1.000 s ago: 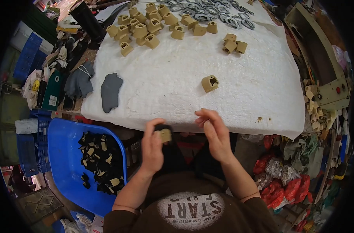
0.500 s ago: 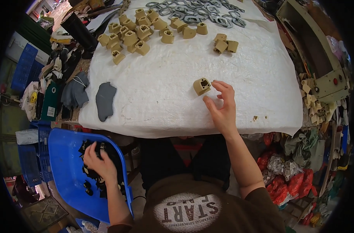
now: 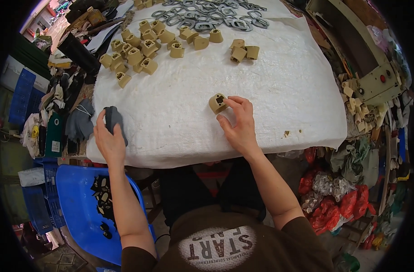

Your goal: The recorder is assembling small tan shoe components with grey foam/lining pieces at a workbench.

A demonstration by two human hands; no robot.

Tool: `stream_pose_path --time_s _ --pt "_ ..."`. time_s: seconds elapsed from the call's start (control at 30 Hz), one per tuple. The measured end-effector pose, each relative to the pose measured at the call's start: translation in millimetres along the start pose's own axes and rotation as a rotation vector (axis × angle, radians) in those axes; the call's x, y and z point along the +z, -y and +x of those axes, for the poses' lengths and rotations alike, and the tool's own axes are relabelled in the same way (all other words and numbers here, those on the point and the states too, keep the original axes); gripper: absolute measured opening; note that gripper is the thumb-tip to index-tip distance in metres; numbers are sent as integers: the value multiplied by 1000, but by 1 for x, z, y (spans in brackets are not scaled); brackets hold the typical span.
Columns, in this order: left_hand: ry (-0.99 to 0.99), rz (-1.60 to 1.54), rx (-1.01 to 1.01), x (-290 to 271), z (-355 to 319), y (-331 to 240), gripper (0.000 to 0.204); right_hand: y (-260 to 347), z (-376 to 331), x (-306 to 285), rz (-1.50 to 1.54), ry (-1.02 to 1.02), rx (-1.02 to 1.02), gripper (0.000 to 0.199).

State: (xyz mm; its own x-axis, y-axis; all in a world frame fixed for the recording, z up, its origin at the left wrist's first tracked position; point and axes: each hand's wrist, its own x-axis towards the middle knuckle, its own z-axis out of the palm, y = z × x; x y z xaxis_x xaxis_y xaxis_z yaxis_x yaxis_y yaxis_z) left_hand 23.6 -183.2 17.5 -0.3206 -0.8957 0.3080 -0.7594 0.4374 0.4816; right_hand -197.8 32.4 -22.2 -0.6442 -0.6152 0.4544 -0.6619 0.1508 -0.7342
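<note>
My right hand (image 3: 240,127) curls at a hollow tan block (image 3: 214,104) on the white-covered table. Its fingertips overlap the block's right side and its thumb touches the near edge. The block stands tilted with its dark opening facing up. My left hand (image 3: 110,143) is raised over the table's left front edge, above a grey cloth (image 3: 120,121). Between its fingers and thumb shows a small black piece (image 3: 110,114), partly hidden and hard to tell from the cloth behind. Below that arm, a blue basin (image 3: 75,217) holds several black pieces (image 3: 103,195).
Many similar tan blocks (image 3: 135,56) stand at the back left, with a small group (image 3: 238,54) further right. Grey metal rings (image 3: 207,18) lie at the far edge. A pale green machine housing (image 3: 374,86) borders the right. Red plastic bags (image 3: 327,213) lie below the table.
My left hand has risen from the blue basin to above the grey cloth, with something dark in its fingers. My right hand has closed in on the tan block. The view has shifted slightly.
</note>
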Motion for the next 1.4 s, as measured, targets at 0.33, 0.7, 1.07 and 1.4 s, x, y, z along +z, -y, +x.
stream_pose_path --time_s 0.33,0.7,1.07,1.4 --pt "479 -1804 -694 46 -83 -103 35 52 -30 1 304 163 -53 37" --pt "253 -829 -26 35 -111 -74 41 34 -6 -31 -379 375 -233 30" --pt "125 -637 442 26 -122 -71 37 27 -8 -2 -251 344 -215 8" --pt "-33 -475 647 54 -84 -66 38 19 -3 -4 -63 398 -96 4"
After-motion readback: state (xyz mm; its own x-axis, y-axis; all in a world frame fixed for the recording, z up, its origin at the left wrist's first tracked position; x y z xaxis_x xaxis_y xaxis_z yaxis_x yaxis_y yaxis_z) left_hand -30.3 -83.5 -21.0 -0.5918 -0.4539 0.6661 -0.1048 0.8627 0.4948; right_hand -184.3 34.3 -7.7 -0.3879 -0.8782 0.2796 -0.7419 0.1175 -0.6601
